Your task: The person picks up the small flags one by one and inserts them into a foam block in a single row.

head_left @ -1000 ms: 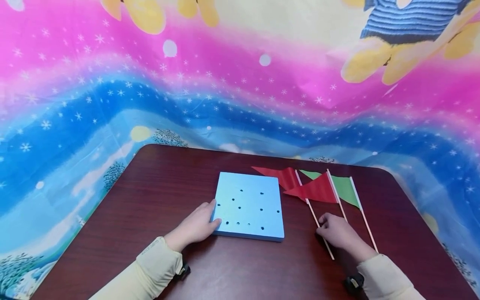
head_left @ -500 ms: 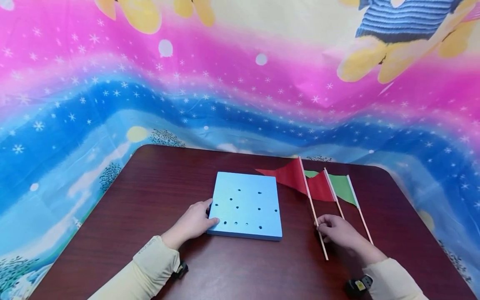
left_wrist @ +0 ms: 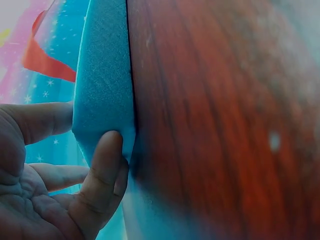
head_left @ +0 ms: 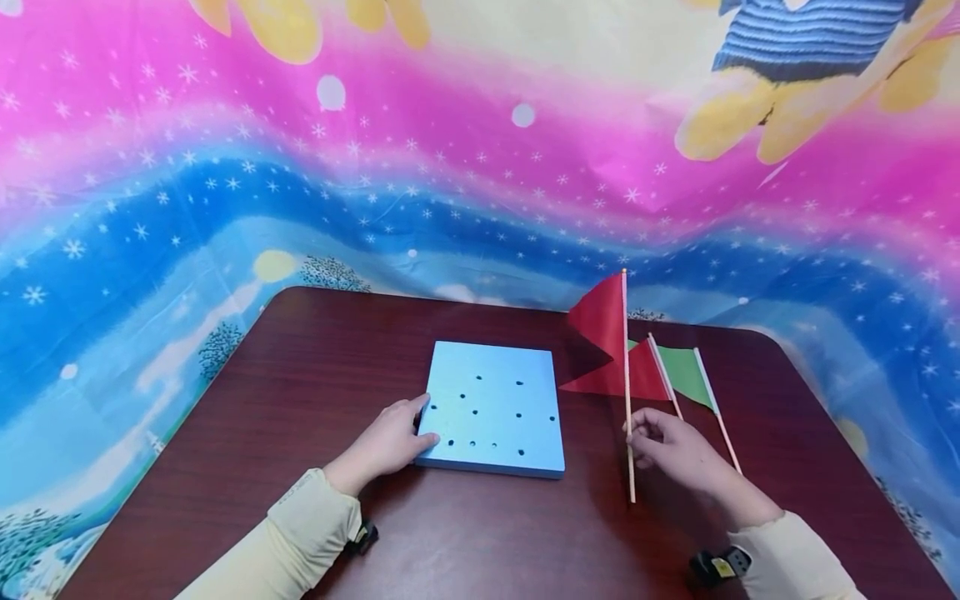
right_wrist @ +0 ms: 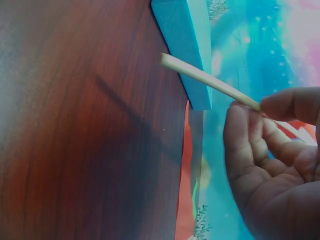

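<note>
A patterned cloth (head_left: 450, 167) rises behind the dark desk (head_left: 345, 358). On the desk lies the blue block (head_left: 495, 396), flat, pierced face up. The left hand (head_left: 386, 442) holds it by the near left corner, thumb on the top face and fingers against the side. That corner hold should serve well: steady pressure there, without squeezing, ought to stop the block sliding or denting.

The raised red flag (head_left: 603, 317) stands nearly upright over the desk, right of the block and apart from it. A second red flag (head_left: 648, 375) and a green flag (head_left: 686, 377) lie just beyond, so the raised one is best carried clear of their cloth before any sideways move.

The right hand (head_left: 671, 442) pinches the stick (head_left: 632, 483) between thumb and fingertips, low down, leaving a short bare end below, seemingly off the desk. With so much length above, a small twist probably swings the top far; a firm, unrolling pinch and a slow wrist suit it.

Smallest are the block's holes (head_left: 521, 452), all uncovered except perhaps some near the left thumb.
</note>
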Available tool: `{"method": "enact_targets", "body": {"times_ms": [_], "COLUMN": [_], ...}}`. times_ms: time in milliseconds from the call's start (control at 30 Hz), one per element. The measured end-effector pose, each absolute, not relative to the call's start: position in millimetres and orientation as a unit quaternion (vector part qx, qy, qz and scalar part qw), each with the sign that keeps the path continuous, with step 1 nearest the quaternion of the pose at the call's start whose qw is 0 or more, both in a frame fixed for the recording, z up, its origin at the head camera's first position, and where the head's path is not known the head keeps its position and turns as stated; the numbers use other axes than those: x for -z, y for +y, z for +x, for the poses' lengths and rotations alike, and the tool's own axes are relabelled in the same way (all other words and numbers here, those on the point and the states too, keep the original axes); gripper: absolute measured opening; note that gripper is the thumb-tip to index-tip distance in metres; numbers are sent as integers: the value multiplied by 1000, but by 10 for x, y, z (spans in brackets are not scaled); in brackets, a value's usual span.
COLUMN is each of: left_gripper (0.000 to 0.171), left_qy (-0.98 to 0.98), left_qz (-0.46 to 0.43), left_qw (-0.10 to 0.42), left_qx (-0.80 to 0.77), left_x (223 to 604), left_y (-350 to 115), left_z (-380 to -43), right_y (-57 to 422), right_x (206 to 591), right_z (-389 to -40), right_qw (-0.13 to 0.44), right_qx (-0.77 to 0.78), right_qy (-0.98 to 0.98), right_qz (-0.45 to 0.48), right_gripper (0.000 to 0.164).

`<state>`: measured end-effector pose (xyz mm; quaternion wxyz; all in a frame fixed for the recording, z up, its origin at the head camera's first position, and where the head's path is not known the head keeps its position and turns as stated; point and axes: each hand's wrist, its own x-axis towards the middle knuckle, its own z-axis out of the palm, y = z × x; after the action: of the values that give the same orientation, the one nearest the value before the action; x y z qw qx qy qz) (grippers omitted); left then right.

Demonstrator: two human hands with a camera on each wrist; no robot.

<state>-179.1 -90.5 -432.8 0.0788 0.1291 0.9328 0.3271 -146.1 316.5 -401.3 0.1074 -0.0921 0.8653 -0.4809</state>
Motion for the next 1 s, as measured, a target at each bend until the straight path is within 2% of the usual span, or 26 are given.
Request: {"method": "enact_targets", "body": {"times_ms": [233, 533, 800, 1000], "left_gripper": [69, 68, 68, 68], "left_qy": [933, 931, 931, 930], "left_qz": [128, 128, 133, 136], "left_qw": [76, 74, 76, 78], "left_qx": [-328, -333, -330, -333], "left_x": [4325, 4361, 4370, 4380], "left_y": [-924, -940, -935, -931], "left_z": [-1788, -1805, -1808, -1814], "right_y": [3066, 2811, 2476, 2206], "right_x": [3977, 3845, 3792, 3813], "right_z": [-1520, -1593, -1691, -1795], "right_qw": [16, -82, -107, -101], "right_qx": [499, 486, 457, 450], "right_qy": [863, 863, 871, 872], "right_qz": [-77, -108, -143, -166], "right_gripper": [12, 11, 15, 13]}}
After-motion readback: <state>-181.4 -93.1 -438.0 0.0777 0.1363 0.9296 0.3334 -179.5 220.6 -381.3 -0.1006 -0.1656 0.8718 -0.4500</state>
